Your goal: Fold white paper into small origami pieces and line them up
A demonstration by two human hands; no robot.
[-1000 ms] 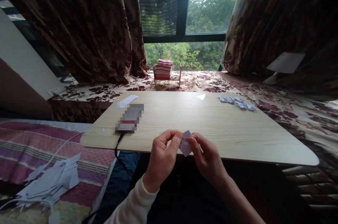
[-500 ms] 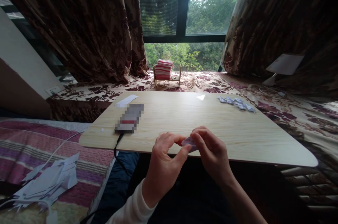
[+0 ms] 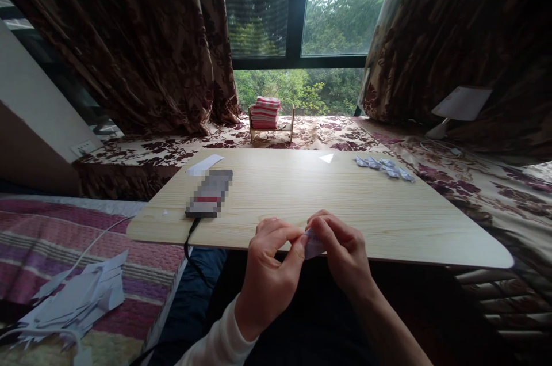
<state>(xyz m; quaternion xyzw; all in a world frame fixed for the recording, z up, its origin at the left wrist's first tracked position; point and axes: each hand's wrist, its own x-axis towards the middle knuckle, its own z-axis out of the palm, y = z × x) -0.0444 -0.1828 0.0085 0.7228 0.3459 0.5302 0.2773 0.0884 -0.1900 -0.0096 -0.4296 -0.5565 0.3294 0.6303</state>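
Between my two hands, at the table's near edge, is a small folded piece of paper [image 3: 314, 245]. My left hand [image 3: 276, 265] pinches its left side with thumb and forefinger. On the right side my right hand [image 3: 345, 248] grips it, the fingers curled and partly hiding it. A group of several small folded paper pieces [image 3: 383, 167] lies at the table's far right. One white paper triangle [image 3: 326, 158] rests near the far edge, and a flat paper strip [image 3: 205, 164] is at the far left.
The pale wooden table [image 3: 267, 193] carries a blurred-out device [image 3: 210, 194] with a black cord [image 3: 190, 239]. Loose paper strips [image 3: 77, 291] are heaped on the bed at left. Beyond the table stand a small rack with striped folded cloths [image 3: 265, 113] and a lamp [image 3: 461, 104].
The paper, earlier held facing me as a diamond, has been turned and is now more covered by my fingers. Both hands remain at the near edge.
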